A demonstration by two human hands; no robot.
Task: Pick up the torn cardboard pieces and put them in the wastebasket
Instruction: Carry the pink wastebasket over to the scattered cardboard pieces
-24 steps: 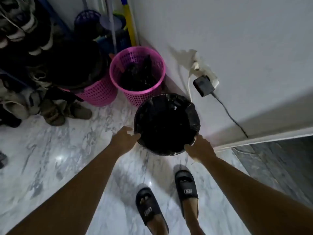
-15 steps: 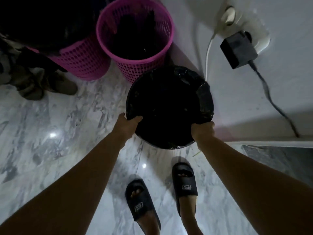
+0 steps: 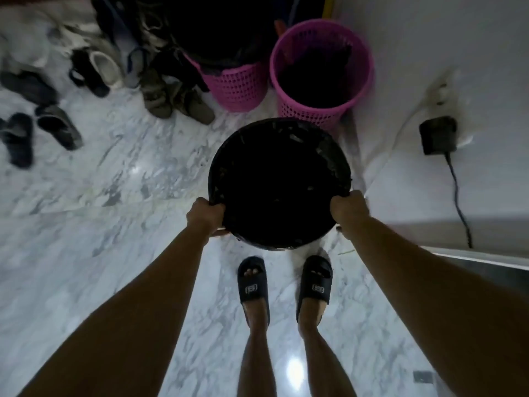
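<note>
Arms reach straight out and down in front of me, both elbows nearly locked. My left hand (image 3: 204, 214) grips the near left edge of the black-lined wastebasket (image 3: 213, 167), fingers curled over the rim and knuckles up. My right hand (image 3: 347, 209) does the same on the near right edge, wrapped tight around the rim. The wastebasket sits between my two fists, mouth up, just ahead of my black slippers (image 3: 253, 282) on the marble floor (image 3: 114, 167). Whether its base touches the floor I cannot tell, and its inside is too dark to show any contents. Just beyond it stands a pink basket (image 3: 363, 75) against the white wall (image 3: 429, 38), with a second pink basket (image 3: 237, 87) to its left.
</note>
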